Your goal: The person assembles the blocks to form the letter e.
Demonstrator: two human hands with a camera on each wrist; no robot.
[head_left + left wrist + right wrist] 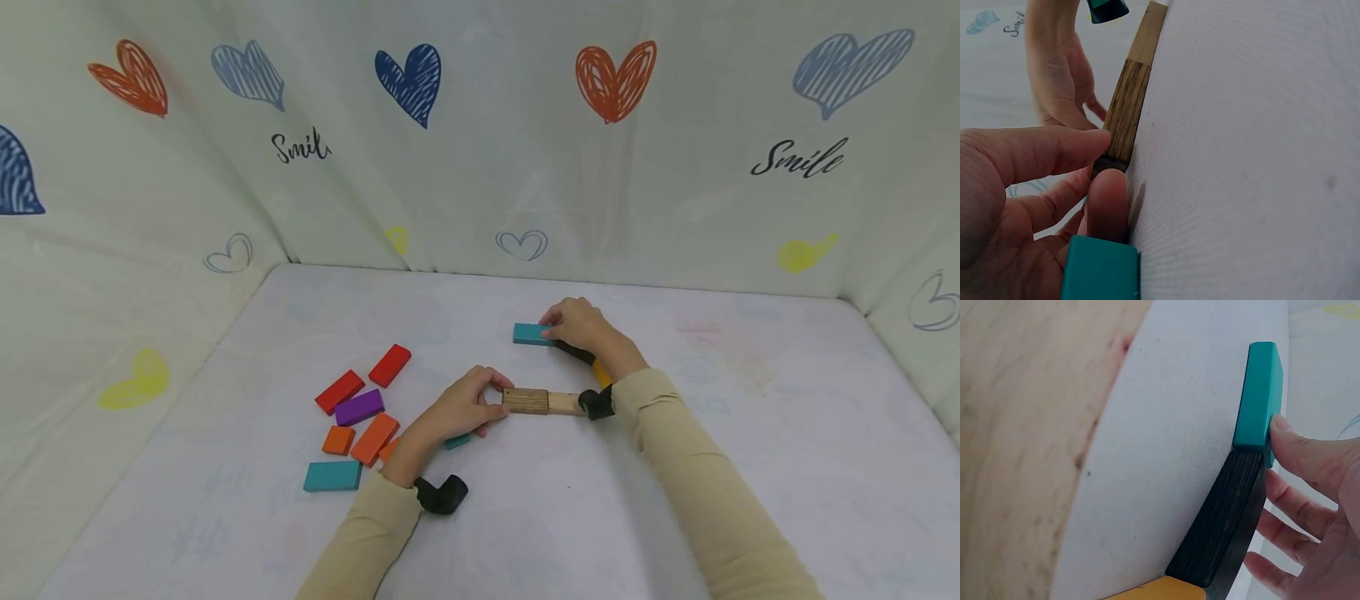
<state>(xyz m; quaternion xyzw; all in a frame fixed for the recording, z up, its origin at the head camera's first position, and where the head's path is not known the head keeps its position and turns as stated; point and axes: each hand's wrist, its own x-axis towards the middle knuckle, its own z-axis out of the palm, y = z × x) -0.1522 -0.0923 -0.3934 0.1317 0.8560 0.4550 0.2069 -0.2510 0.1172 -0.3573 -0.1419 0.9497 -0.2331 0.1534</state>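
Observation:
My left hand (456, 408) pinches the near end of a dark-grained brown wooden block (527, 401) between thumb and finger. End to end with it on the right lies a pale wooden block (564, 403), partly covered by the right wrist's strap. Farther back, my right hand (588, 327) holds a teal block (529, 334) at its right end, thumb against its side in the right wrist view. A black block (1219, 515) meets that end at an angle, followed by a yellow block (602, 374). Beside the left thumb sits another teal block (1100, 269), mostly hidden in the head view.
Left of the left hand are loose blocks: red ones (390, 366), a purple one (359, 407), several orange ones (375, 438) and a teal one (332, 477). All lie on a white-covered table (525, 533). A curtain (510, 167) printed with hearts hangs behind it.

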